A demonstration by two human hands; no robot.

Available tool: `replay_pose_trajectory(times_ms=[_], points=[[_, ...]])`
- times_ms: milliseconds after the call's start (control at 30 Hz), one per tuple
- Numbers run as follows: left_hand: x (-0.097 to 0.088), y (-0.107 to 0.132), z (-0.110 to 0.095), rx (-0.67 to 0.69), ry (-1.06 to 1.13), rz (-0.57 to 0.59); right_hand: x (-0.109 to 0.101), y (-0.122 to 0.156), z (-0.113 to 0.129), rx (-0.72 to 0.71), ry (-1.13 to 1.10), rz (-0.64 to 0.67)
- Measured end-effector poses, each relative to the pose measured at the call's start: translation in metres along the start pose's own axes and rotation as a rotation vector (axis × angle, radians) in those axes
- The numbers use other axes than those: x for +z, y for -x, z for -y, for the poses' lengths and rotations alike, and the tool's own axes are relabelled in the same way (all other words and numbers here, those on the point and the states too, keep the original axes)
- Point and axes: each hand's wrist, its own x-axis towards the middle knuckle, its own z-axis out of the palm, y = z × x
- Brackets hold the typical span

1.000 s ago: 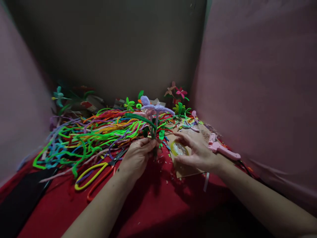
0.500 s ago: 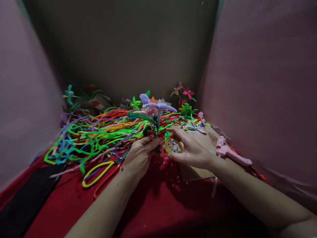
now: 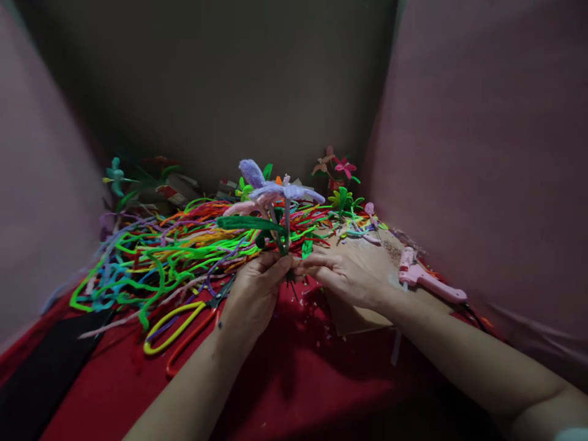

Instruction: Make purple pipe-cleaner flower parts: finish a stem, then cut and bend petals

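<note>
My left hand [image 3: 254, 294] is closed round the lower stems of a purple pipe-cleaner flower [image 3: 294, 192]. The flower stands upright, with a dark green leaf [image 3: 250, 223] stretching left and thin dark stem ends poking out below the fingers. Beside it, the fingertips of my right hand [image 3: 344, 278] are pinched together close to the stems, almost touching my left thumb. What they pinch is hidden, and the yellow tape roll cannot be seen. Scissors with yellow and red handles [image 3: 177, 327] lie to the left, partly behind my left hand.
A heap of colourful pipe cleaners [image 3: 179, 251] covers the back of the red cloth [image 3: 294, 380]. At right, a pink glue gun [image 3: 429, 278] lies by a brown cardboard sheet [image 3: 356, 318]. Finished-looking flowers [image 3: 344, 166] stand behind, and a black strip [image 3: 55, 358] is at left.
My right hand has shifted left from the side to the stems and its fingers have closed. The yellow tape roll it held has gone from sight. The flower has turned slightly.
</note>
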Motion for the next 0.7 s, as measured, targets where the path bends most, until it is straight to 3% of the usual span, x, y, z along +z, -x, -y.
replay_pose_trajectory(times_ms=[167,367,500,700], points=[[0.002,0.000,-0.002,-0.021,-0.009,-0.011,0.001,0.000,-0.005,-0.015,-0.176,0.012],[-0.006,-0.001,-0.002,0.060,-0.231,-0.117,-0.013,0.002,-0.003,-0.010,-0.142,-0.168],[-0.004,0.002,0.002,0.050,-0.319,-0.073,-0.011,0.000,0.007,-0.102,-0.229,-0.111],[0.003,0.006,0.003,0.058,-0.351,0.020,-0.002,-0.006,0.003,-0.033,-0.391,-0.148]])
